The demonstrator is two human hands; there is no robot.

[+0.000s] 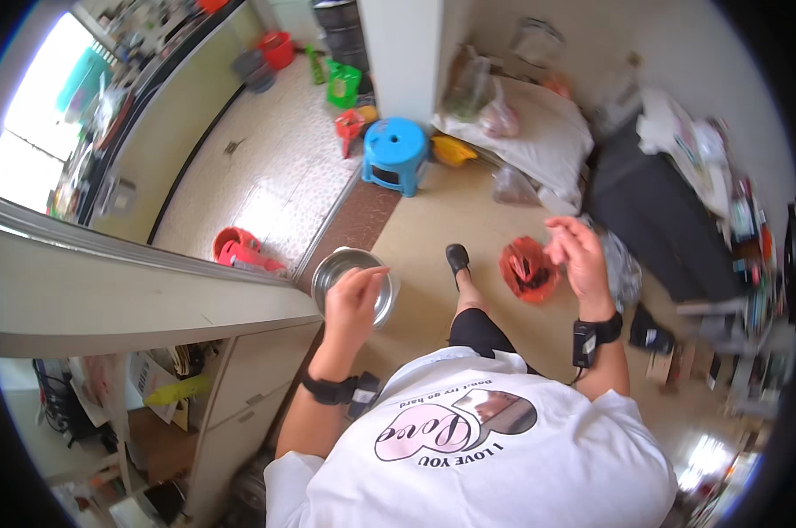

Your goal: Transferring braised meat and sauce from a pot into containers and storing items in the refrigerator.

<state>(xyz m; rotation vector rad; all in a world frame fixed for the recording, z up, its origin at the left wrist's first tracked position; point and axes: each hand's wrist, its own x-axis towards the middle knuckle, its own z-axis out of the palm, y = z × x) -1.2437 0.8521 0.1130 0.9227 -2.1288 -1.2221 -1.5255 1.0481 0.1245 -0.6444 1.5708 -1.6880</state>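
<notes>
My left hand is at the rim of a round stainless-steel bowl, fingers curled over its near side. The bowl's shiny inside shows past the hand, which hides part of its wall. My right hand is raised with loosely bent fingers, and I see nothing in it. Just left of that hand, lower down, a red plastic bag with something dark inside stands on the floor. Both wrists carry black straps with small devices.
A blue plastic stool stands by the doorway threshold. To the left, a cabinet has a pale countertop. A dark grey cabinet-like block and a clear plastic bag are at right. A white-covered low surface holds bags.
</notes>
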